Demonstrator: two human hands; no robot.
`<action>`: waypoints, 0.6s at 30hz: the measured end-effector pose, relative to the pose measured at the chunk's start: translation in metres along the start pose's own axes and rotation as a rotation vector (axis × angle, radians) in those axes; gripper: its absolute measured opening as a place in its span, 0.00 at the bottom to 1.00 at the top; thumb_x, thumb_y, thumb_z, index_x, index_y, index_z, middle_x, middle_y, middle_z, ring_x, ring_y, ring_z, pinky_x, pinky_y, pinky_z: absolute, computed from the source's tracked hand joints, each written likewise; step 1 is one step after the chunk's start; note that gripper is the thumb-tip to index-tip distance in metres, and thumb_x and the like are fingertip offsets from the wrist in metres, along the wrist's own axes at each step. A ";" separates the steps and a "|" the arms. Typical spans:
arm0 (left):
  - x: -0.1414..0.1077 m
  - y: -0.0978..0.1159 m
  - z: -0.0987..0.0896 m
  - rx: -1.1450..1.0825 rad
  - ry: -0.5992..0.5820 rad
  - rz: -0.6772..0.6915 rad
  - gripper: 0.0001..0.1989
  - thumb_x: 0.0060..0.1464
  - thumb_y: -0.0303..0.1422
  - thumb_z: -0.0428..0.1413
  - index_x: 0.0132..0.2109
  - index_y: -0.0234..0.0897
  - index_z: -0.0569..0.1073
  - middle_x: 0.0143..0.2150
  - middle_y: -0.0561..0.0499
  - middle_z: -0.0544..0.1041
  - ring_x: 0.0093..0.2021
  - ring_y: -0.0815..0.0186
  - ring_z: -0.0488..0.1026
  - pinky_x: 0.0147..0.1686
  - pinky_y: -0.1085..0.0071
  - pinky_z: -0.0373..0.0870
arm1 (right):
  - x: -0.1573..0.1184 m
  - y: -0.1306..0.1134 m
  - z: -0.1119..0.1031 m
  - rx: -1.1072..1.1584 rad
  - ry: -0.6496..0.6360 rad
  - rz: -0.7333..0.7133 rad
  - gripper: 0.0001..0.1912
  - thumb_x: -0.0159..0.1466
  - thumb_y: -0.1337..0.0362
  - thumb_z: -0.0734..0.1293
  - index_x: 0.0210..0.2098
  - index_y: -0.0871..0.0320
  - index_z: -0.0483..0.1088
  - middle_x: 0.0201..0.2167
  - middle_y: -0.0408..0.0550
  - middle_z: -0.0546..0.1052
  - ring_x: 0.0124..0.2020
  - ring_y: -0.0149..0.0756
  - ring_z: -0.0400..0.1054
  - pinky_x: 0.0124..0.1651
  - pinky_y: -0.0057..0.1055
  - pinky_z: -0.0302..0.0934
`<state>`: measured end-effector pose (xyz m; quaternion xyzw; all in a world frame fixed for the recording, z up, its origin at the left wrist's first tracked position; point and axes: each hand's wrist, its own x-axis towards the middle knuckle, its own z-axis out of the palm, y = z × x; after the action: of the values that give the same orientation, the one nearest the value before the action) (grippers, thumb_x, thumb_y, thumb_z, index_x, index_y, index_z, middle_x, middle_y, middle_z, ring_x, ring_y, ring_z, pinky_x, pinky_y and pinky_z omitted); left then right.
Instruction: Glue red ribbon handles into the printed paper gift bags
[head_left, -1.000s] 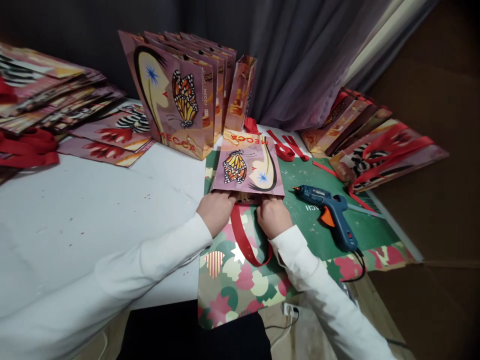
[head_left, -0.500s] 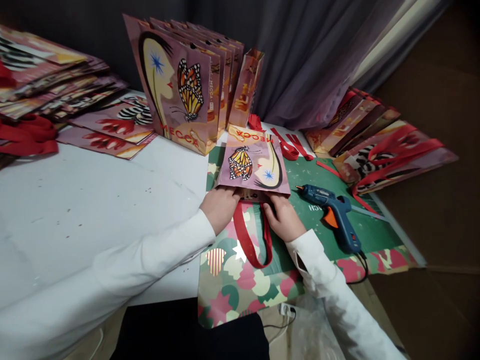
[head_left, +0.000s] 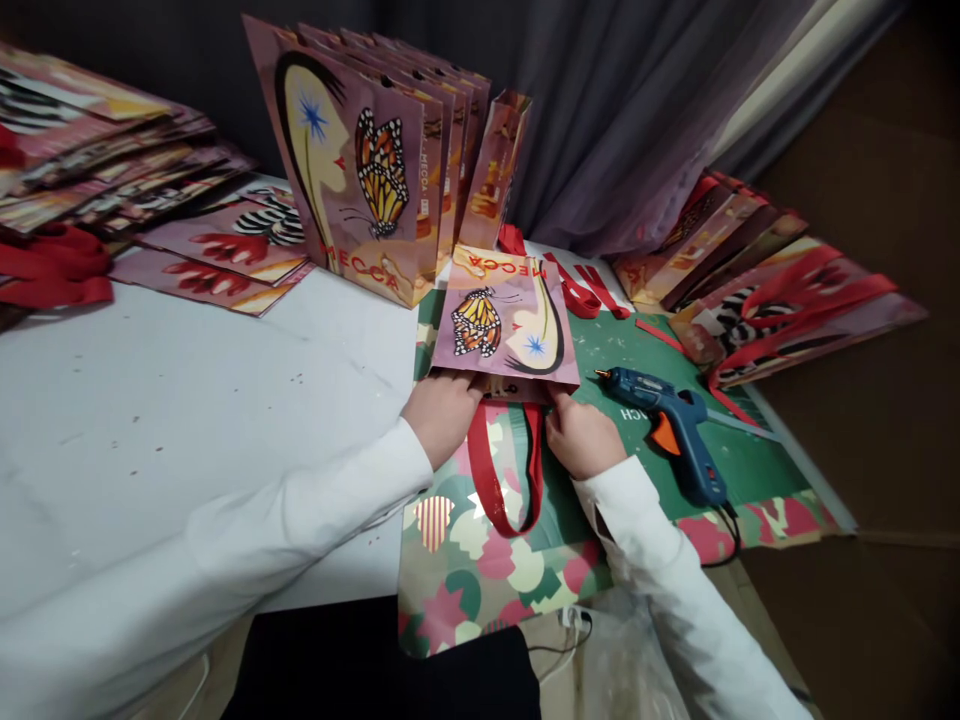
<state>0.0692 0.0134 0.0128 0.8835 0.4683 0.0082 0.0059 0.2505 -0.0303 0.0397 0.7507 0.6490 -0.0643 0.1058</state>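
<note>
Left hand [head_left: 442,408]: fingers pinching the mouth edge of the flat butterfly gift bag [head_left: 507,322].
Right hand [head_left: 581,438]: same edge, fingers clenched.
Red ribbon handle [head_left: 504,470]: fitted, looping toward 6 o'clock.
Glue gun [head_left: 667,430]: idle at 3 o'clock.
Progress: standing finished bags [head_left: 375,160] at 11 o'clock; flat stacks [head_left: 112,190] remain.

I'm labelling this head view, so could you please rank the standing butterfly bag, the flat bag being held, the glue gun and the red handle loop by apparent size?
1. Standing butterfly bag.
2. Flat bag, held at its near edge by the left hand and right hand.
3. Glue gun and red handle loop: look alike, so unranked.
</note>
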 end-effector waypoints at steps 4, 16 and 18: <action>0.000 0.000 -0.001 0.025 0.003 -0.002 0.18 0.64 0.26 0.46 0.57 0.34 0.72 0.53 0.39 0.73 0.51 0.52 0.72 0.43 0.60 0.70 | 0.012 -0.011 -0.008 -0.037 -0.059 0.046 0.20 0.63 0.69 0.57 0.51 0.62 0.71 0.45 0.62 0.78 0.45 0.49 0.75 0.43 0.36 0.65; 0.001 0.004 -0.004 0.037 0.001 0.000 0.18 0.63 0.25 0.45 0.55 0.29 0.74 0.51 0.37 0.73 0.50 0.50 0.71 0.42 0.59 0.70 | 0.014 0.012 -0.003 -0.099 -0.048 -0.177 0.28 0.64 0.66 0.58 0.64 0.54 0.60 0.50 0.60 0.76 0.46 0.49 0.74 0.43 0.37 0.67; 0.000 0.004 -0.005 0.003 0.026 -0.005 0.17 0.62 0.24 0.45 0.50 0.29 0.77 0.49 0.36 0.74 0.50 0.50 0.71 0.41 0.59 0.70 | 0.014 0.016 -0.002 -0.097 -0.043 -0.204 0.29 0.64 0.65 0.58 0.65 0.52 0.59 0.52 0.59 0.75 0.46 0.49 0.74 0.43 0.36 0.67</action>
<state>0.0726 0.0115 0.0174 0.8823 0.4703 0.0190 -0.0014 0.2679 -0.0185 0.0397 0.6732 0.7220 -0.0593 0.1486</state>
